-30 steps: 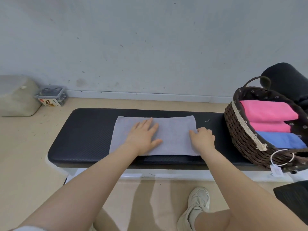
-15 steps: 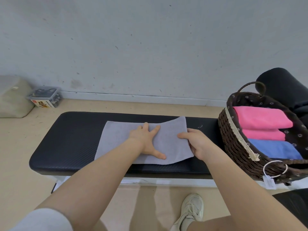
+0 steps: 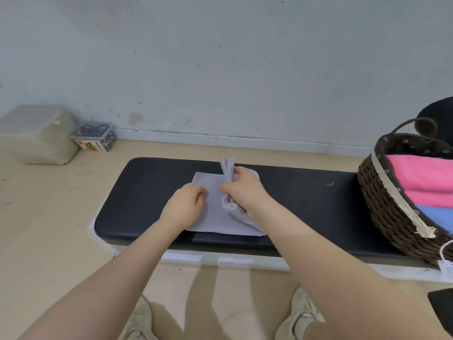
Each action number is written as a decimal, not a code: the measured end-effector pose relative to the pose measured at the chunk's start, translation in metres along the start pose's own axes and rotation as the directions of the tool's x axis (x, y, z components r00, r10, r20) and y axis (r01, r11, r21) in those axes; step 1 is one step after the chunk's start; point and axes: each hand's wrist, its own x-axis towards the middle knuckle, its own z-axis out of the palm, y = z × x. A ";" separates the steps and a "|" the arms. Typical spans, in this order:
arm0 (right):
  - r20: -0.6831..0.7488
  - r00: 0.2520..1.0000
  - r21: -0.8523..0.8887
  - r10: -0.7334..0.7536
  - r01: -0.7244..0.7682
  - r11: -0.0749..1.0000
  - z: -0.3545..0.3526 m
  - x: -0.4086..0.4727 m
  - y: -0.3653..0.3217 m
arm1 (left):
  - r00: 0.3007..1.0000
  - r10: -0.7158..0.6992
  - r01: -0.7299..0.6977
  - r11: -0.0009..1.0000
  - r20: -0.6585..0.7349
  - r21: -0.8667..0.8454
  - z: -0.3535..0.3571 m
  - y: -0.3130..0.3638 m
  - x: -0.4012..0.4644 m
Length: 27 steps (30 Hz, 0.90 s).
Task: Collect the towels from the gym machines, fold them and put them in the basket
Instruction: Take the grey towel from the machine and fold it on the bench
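Head view shows us folding a grey towel (image 3: pixel 215 217) on the black padded bench (image 3: pixel 147 192), with our right hand (image 3: pixel 242 192) carrying the towel's right end over toward the left. That hand's grip is clenched on a bunched fold of cloth, a double edge sticking up past the knuckles toward the wall, and the lifted part rises from the flat layer below it. Our left hand (image 3: pixel 186 204) sits just beside it on the flat part, fingers curled at the cloth; we cannot tell whether it pinches the towel or only presses it down. The relation that matters: the flat layer lies to the left of and under the right grip, the towel's long axis runs along the bench from left to right, and the free left edge is nearer the left hand. We judge the fold wants the carried end laid down over that left edge. The wicker basket (image 3: pixel 382 207), well apart at the bench's right end, already holds a pink towel (image 3: pixel 421 173) and a blue towel (image 3: pixel 436 214). Compared with half a second ago, the towel no longer lies spread open; the right hand has travelled left with its end, and the left palm has given up its flat press.
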 end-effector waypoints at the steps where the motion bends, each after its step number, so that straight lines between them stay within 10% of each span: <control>1: -0.013 1.000 -0.054 -0.017 0.016 0.998 0.013 0.003 0.000 | 0.999 -0.017 0.020 0.997 0.038 -0.074 -0.001 -0.008 -0.003; 10: -0.016 1.000 -0.278 0.011 -0.015 0.960 0.060 0.019 0.010 | 0.997 -0.069 0.083 0.868 0.046 -0.490 -0.006 -0.024 -0.016; 13: 0.020 0.997 -0.411 -0.071 0.073 0.909 0.048 0.017 0.011 | 0.999 -0.028 0.034 0.922 0.020 -0.385 -0.004 -0.017 -0.014; 16: 0.060 0.954 -0.762 -0.293 0.233 0.605 0.028 0.016 0.027 | 0.999 0.040 -0.036 0.993 0.036 -0.113 0.002 -0.006 -0.010; 19: 0.130 0.971 -0.893 -0.200 0.202 0.403 0.008 0.013 0.058 | 0.991 -0.006 0.000 0.999 0.135 0.045 0.003 -0.001 -0.012; 27: 0.118 0.988 -0.793 -0.096 0.152 0.591 -0.017 -0.003 0.063 | 0.982 0.001 -0.036 0.982 0.190 0.184 0.001 0.005 -0.022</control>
